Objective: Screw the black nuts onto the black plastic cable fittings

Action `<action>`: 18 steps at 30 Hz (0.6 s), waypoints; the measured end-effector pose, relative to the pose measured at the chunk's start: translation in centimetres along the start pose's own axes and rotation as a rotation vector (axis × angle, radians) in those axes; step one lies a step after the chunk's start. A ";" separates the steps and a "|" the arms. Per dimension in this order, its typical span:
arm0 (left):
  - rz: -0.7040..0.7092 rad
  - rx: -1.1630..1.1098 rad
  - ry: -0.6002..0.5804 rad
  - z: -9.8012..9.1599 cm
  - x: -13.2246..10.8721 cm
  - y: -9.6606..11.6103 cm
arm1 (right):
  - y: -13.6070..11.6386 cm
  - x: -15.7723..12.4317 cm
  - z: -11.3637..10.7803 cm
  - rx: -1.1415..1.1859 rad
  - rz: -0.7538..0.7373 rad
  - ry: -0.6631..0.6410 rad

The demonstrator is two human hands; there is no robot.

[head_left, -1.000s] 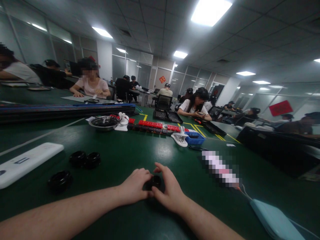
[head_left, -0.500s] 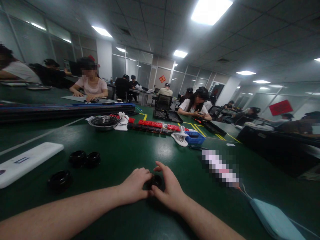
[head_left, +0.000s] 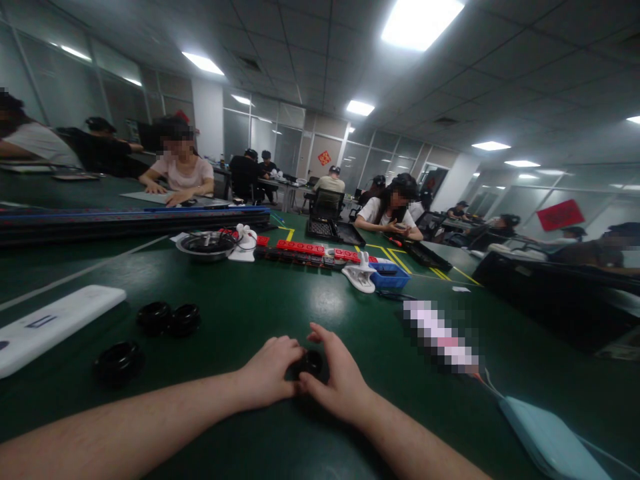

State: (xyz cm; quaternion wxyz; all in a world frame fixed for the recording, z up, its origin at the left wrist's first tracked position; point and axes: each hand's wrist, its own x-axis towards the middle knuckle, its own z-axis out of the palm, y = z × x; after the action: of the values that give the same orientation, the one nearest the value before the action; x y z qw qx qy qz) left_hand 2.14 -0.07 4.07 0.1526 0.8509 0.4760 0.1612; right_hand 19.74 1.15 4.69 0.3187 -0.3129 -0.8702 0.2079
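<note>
"Black, small and round: the plastic part [head_left: 311, 363]. Where is it?"

"Low in the middle of the view, on a dark green table mat [head_left: 280, 300], pinched between the person's two bare hands."

"How are the hands set?"

"The left hand [head_left: 267, 377] comes in from the lower left on a long bare forearm, knuckles up, fingers curled down against the part's left side. The right hand [head_left: 337, 383] comes in from the lower right, fingers bent around the part's right side, thumb lifted and pointing left above it. Both are grasping the part. The heels of both hands lie low at the mat."

"What lies around them?"

"To the left, well apart, two black rings [head_left: 170, 318] sit touching each other, and a third black ring [head_left: 119, 360] lies nearer the person. Beyond those, a flat white slab [head_left: 50, 327]. At the lower right, a pale blue case [head_left: 547, 440]. Further back on the table are a metal bowl [head_left: 206, 244], a red power strip [head_left: 301, 248], a white clip [head_left: 361, 275] and a small blue basket [head_left: 389, 275]. Other people sit at tables behind."
</note>
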 end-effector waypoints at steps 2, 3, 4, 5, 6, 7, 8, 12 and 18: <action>0.004 0.006 0.004 0.0 0.0 0.1 | 0.2 0.2 0.2 -0.039 0.065 0.060; 0.007 0.010 0.010 0.0 0.0 0.1 | 0.3 0.2 0.3 -0.064 0.096 0.080; 0.007 0.011 0.016 0.0 0.0 0.2 | 0.4 0.3 0.3 -0.092 0.127 0.088; 0.006 0.011 0.020 0.0 0.0 0.2 | 0.5 0.3 0.4 -0.116 0.152 0.086; 0.005 0.010 0.019 0.0 0.0 0.2 | 0.5 0.3 0.4 -0.126 0.162 0.079; 0.003 0.009 0.015 -0.1 0.0 0.3 | 0.4 0.3 0.4 -0.121 0.150 0.067; -0.001 0.008 0.010 -0.1 0.0 0.3 | 0.4 0.2 0.3 -0.101 0.116 0.056; -0.010 0.014 0.003 0.0 0.1 0.1 | 0.0 -0.1 0.0 -0.015 -0.076 0.025; 0.005 0.002 0.012 0.0 0.0 0.1 | 0.3 0.3 0.2 -0.089 0.092 0.056</action>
State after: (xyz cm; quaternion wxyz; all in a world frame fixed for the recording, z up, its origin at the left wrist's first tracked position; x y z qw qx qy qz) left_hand 2.21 -0.10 4.12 0.1486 0.8514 0.4748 0.1663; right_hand 19.60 1.51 4.52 0.3188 -0.3720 -0.8541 0.1747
